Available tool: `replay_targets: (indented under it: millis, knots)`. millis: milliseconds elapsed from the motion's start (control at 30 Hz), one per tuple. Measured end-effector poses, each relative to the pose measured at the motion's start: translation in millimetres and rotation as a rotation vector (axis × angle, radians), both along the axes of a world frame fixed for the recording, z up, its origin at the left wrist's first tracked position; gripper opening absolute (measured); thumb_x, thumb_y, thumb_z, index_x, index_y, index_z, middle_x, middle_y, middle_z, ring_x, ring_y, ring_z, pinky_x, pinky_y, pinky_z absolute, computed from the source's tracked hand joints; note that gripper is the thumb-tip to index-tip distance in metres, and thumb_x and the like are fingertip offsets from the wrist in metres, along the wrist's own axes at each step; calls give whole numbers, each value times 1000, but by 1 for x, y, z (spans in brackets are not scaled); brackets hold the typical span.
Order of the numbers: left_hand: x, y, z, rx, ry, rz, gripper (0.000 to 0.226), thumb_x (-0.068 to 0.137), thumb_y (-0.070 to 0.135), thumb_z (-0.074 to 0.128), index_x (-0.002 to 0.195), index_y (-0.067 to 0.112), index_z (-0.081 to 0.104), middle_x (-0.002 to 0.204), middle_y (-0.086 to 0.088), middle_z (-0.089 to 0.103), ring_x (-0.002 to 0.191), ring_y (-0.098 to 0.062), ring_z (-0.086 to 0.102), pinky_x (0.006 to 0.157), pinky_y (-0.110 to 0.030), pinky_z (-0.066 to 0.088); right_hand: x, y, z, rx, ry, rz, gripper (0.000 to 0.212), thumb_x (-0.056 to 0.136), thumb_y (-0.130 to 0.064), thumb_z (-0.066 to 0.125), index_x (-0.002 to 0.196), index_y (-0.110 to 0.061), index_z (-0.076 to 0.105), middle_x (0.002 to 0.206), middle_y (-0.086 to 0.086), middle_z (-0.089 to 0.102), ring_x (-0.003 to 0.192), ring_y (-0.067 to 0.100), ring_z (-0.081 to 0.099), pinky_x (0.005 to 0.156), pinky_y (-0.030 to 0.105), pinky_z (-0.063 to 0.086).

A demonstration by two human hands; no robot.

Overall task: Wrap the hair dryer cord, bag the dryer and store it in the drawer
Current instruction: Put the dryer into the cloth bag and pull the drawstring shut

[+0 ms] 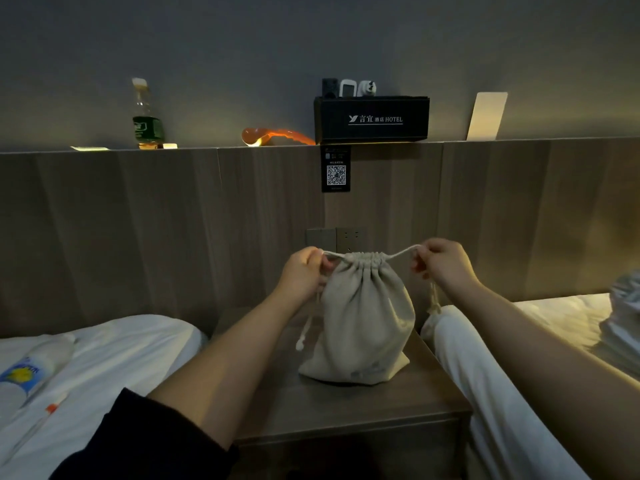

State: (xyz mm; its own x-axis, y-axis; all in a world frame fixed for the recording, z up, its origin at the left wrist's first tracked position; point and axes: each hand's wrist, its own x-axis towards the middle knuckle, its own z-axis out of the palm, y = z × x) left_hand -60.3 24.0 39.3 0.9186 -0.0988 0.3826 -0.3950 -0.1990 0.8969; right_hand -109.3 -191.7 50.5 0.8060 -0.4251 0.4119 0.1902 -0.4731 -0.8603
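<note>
Now left hand point(302, 274), right hand point(445, 263) pinching drawstring point(401, 253), bag point(360, 320) cinched

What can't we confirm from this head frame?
Head view:
1. Hair dryer and cord: unseen; the cinched cloth bag hides its contents.
2. Drawer: nightstand front is dark, partly behind the left forearm.
3. Grip on the drawstring: left hand and right hand show their backs only.
4. QR card text: too small.

Matt beige cloth bag point(360, 327) with twisted cord drawstring point(401, 253); matt wood-grain nightstand point(349, 407); smooth white cloth bedding point(114, 355)
</note>
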Motion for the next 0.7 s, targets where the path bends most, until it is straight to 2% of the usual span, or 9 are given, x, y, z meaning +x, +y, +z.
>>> replay_targets:
  millis: [100,200,267,367,433,500,567,633,700]
  knots:
    - [-2,-8,-10,-19,54,17,35,99,17,32,66,14,46,64,-9,59,40,-13,48,36,-16,35,-14,14,-10,104,-1,112,27,96,-20,39,105,-11,63,88,-1,63,88,19,59,71,27,46]
    - [-3,-13,-18,-5,78,-18,37,98,15,32,66,13,50,57,-6,55,43,-14,46,38,-17,35,-27,25,-30,-105,122,290,43,93,-40,46,130,-21,45,114,-6,53,108,15,51,89,29,39]
    - [-4,-14,-21,-35,137,-36,37,98,15,33,67,11,53,58,-7,53,45,-15,45,43,-22,36,-30,30,-45,-235,218,352,46,84,-43,59,124,-24,47,107,-8,54,102,12,54,85,27,40]
    - [-6,-10,-28,-50,310,-87,35,97,13,35,70,8,56,61,-8,51,51,-15,43,47,-23,34,-25,29,-62,-343,210,298,17,86,-34,60,77,-19,61,73,-5,58,73,11,55,64,27,39]
    - [-8,-4,-34,155,323,-60,28,94,10,40,75,9,60,67,-8,54,56,-15,46,51,-24,36,-22,28,-66,-321,183,248,34,90,-29,55,58,-18,53,62,0,54,62,13,48,57,30,35]
    - [-10,1,-39,341,180,33,22,91,8,42,87,12,64,82,-6,62,68,-14,53,59,-24,40,-19,30,-67,-267,188,219,35,91,-29,53,60,-14,56,67,7,58,64,15,49,56,27,37]
    - [-16,2,-41,322,41,27,25,93,12,41,103,12,64,101,-5,64,87,-13,55,72,-25,41,-16,34,-69,-208,205,194,34,92,-29,51,68,-8,63,73,11,62,67,17,51,58,28,38]
    - [-27,0,-45,294,15,-88,28,96,27,42,113,14,61,112,-2,62,99,-11,54,80,-24,40,-12,37,-72,-137,239,168,39,93,-31,50,78,0,68,79,16,65,69,19,53,59,29,39]
    - [-33,-3,-57,350,43,-143,40,90,41,51,123,19,54,118,2,59,106,-11,53,88,-25,40,-11,41,-73,-110,288,181,41,94,-34,47,86,-1,70,84,16,67,71,18,55,62,30,39]
